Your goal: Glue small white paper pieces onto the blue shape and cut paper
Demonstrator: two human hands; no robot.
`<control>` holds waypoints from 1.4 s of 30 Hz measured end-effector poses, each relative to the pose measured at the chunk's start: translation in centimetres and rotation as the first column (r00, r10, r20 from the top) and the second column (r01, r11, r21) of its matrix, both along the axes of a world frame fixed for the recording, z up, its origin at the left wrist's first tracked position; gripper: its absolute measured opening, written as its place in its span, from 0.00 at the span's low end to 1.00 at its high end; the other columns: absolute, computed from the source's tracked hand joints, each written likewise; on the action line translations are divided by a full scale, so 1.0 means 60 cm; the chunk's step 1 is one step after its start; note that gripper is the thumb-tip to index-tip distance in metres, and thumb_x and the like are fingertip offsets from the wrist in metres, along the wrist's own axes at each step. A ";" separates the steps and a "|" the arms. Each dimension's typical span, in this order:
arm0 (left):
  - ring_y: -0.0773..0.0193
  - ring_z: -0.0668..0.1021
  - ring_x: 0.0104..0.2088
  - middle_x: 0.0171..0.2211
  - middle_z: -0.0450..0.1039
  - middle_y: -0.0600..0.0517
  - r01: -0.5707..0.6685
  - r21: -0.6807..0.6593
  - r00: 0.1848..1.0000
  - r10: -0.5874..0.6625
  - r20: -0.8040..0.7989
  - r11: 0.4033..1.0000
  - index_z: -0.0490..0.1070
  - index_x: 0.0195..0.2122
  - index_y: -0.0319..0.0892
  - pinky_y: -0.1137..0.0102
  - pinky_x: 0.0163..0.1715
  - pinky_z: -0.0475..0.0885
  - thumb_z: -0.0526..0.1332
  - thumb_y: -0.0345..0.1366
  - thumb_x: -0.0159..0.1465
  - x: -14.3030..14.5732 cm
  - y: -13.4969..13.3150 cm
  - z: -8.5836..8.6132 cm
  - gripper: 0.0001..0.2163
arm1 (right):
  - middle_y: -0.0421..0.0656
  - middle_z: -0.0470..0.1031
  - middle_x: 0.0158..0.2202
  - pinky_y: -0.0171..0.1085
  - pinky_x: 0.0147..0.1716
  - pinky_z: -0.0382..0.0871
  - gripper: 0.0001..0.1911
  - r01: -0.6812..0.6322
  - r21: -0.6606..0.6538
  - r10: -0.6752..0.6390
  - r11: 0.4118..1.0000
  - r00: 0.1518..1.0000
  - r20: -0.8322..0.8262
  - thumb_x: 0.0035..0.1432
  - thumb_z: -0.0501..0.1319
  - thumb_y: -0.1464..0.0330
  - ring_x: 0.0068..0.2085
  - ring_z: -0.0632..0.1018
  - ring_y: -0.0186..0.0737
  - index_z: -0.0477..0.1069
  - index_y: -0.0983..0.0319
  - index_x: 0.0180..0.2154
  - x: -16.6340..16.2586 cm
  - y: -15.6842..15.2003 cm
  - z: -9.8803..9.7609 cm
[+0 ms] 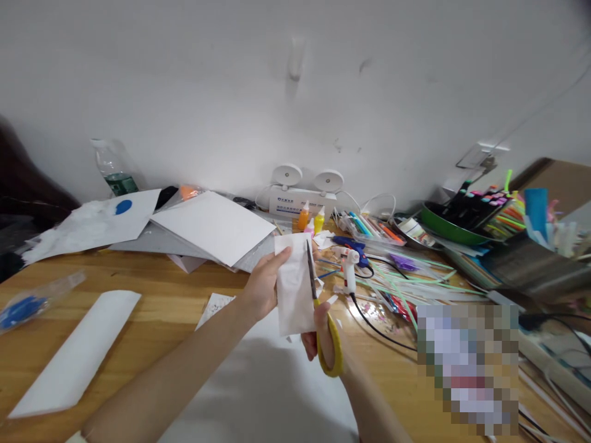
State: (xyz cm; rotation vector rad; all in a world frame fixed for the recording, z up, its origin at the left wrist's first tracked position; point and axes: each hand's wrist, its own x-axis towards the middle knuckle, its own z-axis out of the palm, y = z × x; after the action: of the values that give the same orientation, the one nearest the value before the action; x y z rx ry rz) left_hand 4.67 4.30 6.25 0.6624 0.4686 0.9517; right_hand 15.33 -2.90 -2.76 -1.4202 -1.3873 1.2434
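Note:
My left hand (264,283) grips a small white piece of paper (294,295) by its left edge, thumb on the front face. My right hand (323,338) is closed on a pair of scissors (333,347) with yellow handles, its fingers through the loops. The dark blades point up and lie along the paper's right side. Whether the blades are parted is hard to make out. Below both hands a large white sheet (263,394) lies on the wooden table.
A curved white strip (78,357) lies at left, near a blue item in clear plastic (28,307). White boards (212,224) are stacked behind. At right are a white glue gun (349,271) with its cord, paint bottles (319,220), straws and a green tray (455,229) of markers.

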 end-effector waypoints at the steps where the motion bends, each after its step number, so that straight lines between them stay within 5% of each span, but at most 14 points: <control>1: 0.57 0.76 0.38 0.36 0.75 0.44 0.015 -0.001 1.000 -0.015 -0.006 1.000 0.70 0.42 0.34 0.65 0.42 0.68 0.55 0.35 0.58 0.000 -0.001 0.002 0.13 | 0.35 0.48 0.06 0.29 0.09 0.53 0.34 0.029 0.002 -0.029 1.000 0.999 -0.014 0.46 0.29 0.40 0.09 0.57 0.26 0.48 0.59 0.11 0.001 0.000 0.000; 4: 0.56 0.76 0.39 0.36 0.75 0.43 0.037 0.001 0.999 -0.037 -0.002 0.999 0.70 0.42 0.33 0.65 0.42 0.68 0.54 0.35 0.59 0.000 -0.003 0.006 0.14 | 0.34 0.48 0.05 0.28 0.08 0.51 0.34 0.103 0.010 -0.103 0.995 0.994 -0.035 0.45 0.30 0.39 0.08 0.55 0.25 0.48 0.59 0.11 0.004 -0.003 0.009; 16: 0.56 0.76 0.39 0.36 0.75 0.43 0.004 -0.004 1.000 -0.004 0.003 1.000 0.70 0.42 0.34 0.64 0.43 0.67 0.55 0.34 0.58 -0.002 0.000 0.003 0.13 | 0.37 0.48 0.04 0.29 0.09 0.50 0.36 0.015 0.085 -0.024 0.996 0.993 0.115 0.46 0.29 0.40 0.08 0.54 0.25 0.47 0.59 0.06 0.003 -0.012 0.055; 24: 0.56 0.75 0.40 0.37 0.75 0.42 0.026 0.004 0.999 -0.026 0.018 1.000 0.69 0.43 0.34 0.64 0.43 0.67 0.55 0.34 0.59 -0.002 0.000 0.007 0.13 | 0.36 0.46 0.04 0.28 0.07 0.48 0.35 0.082 0.132 -0.102 0.988 0.983 0.152 0.44 0.32 0.38 0.08 0.52 0.25 0.46 0.59 0.07 -0.004 -0.012 0.097; 33: 0.55 0.75 0.41 0.38 0.75 0.42 0.033 0.001 0.999 -0.033 0.023 0.999 0.69 0.44 0.34 0.63 0.45 0.66 0.54 0.35 0.59 -0.004 0.002 0.009 0.15 | 0.34 0.46 0.04 0.28 0.05 0.45 0.35 0.035 0.016 -0.036 0.999 0.996 0.079 0.40 0.32 0.36 0.07 0.53 0.26 0.50 0.58 0.11 -0.003 -0.008 0.083; 42: 0.56 0.76 0.39 0.35 0.76 0.42 0.024 -0.021 1.000 -0.025 -0.015 0.999 0.70 0.43 0.33 0.64 0.43 0.68 0.55 0.34 0.58 -0.005 0.001 0.008 0.14 | 0.35 0.50 0.05 0.28 0.08 0.51 0.34 0.022 0.071 -0.026 0.997 0.998 0.056 0.43 0.32 0.38 0.09 0.55 0.26 0.51 0.59 0.12 0.005 -0.010 0.058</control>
State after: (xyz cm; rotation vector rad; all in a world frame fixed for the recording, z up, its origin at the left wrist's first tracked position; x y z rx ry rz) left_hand 4.35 4.37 6.72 0.6558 0.4820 0.9184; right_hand 15.61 -3.48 0.73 -1.4292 -1.4340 1.1358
